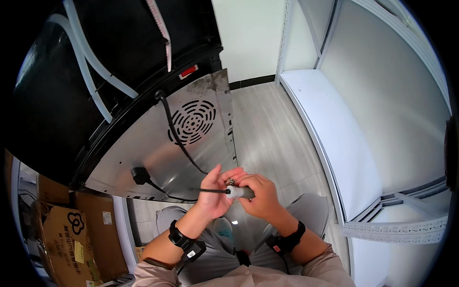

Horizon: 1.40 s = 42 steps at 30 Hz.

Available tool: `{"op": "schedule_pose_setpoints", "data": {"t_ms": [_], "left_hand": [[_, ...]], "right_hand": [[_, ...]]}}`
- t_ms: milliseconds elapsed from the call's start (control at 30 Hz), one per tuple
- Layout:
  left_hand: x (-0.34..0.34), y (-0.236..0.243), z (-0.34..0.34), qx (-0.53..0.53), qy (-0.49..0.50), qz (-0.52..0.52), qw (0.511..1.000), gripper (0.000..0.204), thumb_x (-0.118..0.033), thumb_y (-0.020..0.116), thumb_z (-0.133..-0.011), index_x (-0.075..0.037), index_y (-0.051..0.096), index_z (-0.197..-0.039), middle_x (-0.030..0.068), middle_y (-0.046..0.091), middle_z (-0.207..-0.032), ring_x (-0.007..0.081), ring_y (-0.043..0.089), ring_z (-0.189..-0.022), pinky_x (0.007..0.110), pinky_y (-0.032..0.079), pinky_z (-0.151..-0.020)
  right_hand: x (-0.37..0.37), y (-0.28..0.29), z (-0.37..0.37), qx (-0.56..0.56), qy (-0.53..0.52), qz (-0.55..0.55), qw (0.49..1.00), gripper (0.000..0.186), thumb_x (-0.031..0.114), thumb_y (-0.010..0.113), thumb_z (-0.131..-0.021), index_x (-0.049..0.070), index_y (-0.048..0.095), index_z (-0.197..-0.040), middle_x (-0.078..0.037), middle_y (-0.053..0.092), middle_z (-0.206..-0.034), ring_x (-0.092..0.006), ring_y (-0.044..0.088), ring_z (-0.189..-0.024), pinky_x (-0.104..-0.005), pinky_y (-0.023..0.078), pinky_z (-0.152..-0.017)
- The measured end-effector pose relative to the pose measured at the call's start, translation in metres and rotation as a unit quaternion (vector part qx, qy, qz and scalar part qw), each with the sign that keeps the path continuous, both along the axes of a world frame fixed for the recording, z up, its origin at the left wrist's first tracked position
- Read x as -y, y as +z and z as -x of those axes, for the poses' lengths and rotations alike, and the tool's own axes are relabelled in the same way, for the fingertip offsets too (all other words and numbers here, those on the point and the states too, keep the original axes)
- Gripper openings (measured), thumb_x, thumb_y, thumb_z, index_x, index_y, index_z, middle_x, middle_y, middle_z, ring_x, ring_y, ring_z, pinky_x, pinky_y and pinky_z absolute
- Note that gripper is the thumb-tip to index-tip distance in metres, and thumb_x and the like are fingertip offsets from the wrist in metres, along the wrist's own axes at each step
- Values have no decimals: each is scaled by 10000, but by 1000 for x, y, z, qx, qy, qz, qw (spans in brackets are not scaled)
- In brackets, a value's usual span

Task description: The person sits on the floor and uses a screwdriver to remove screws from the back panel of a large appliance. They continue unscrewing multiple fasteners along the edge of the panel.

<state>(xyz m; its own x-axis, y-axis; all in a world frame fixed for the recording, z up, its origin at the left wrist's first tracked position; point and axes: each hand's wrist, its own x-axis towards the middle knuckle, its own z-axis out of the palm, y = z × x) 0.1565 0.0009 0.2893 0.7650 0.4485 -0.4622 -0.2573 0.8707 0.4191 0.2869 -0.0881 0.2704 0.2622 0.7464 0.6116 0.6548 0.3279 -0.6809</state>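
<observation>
My right hand point(260, 193) is closed around the handle of a screwdriver point(241, 192), grey with a pale collar. Its dark shaft points left, across my left wrist. Palm up and cupped, my left hand point(216, 191) holds small metal pieces point(230, 182), which look like screws, by its fingers against the right fingertips. Beyond the hands stands a large black appliance with a bare metal back panel point(124, 158), pierced by a round vent point(192, 122). A black power cord point(173, 129) hangs from its upper edge and passes behind my left hand; its plug point(140, 175) rests against the panel.
Two pale hoses point(88, 62) and a pinkish strip point(161, 33) run down the black upper body. Cardboard boxes point(64, 244) stand at the lower left. A white shelf rack point(334, 129) lines the right side, above grey floor point(260, 129). My knees are bent below my hands.
</observation>
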Motion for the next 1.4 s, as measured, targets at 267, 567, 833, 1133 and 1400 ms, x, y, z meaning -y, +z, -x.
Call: {"op": "schedule_pose_setpoints", "data": {"t_ms": [267,567,833,1133,1400], "left_hand": [[-1,-9,10,25,2,-23,999,583,-484,415,-969,19,560,-1226,140,618,-1184,229,583,-1082,364,427,-996],[-6,-26,12,-2,28,-8,1000,529,-423,417,-977,20,554,-1232,166,620,-1202,259,618,-1061,391,484,-962],[-1,-23,2,6,10,-27,1000,454,-305,381,-1000,47,533,-1242,153,619,-1187,229,625,-1034,336,510,-920],[3,-11,-8,-5,-2,-21,1000,356,-213,387,-1003,41,537,-1202,123,631,-1110,185,631,-974,297,538,-816],[5,-20,-8,-59,-66,-65,994,213,-205,489,-976,-27,605,-993,60,620,-894,151,592,-772,281,492,-696]], "right_hand": [[-4,0,2,108,-1,16,994,229,50,707,-635,98,587,-824,-22,673,-773,-218,597,-606,-317,447,-528],[-11,-2,3,103,19,43,994,212,81,672,-645,107,584,-835,-24,614,-724,-217,580,-638,-341,425,-528],[0,5,-3,6,5,81,997,267,88,727,-643,88,597,-876,-54,628,-748,-263,590,-656,-365,459,-559],[8,3,-13,-5,-17,55,998,299,82,751,-628,84,613,-894,-53,637,-736,-257,600,-637,-353,468,-555],[11,3,-16,-91,-75,44,992,294,101,795,-679,59,623,-913,-107,656,-778,-274,638,-672,-334,491,-584]]}}
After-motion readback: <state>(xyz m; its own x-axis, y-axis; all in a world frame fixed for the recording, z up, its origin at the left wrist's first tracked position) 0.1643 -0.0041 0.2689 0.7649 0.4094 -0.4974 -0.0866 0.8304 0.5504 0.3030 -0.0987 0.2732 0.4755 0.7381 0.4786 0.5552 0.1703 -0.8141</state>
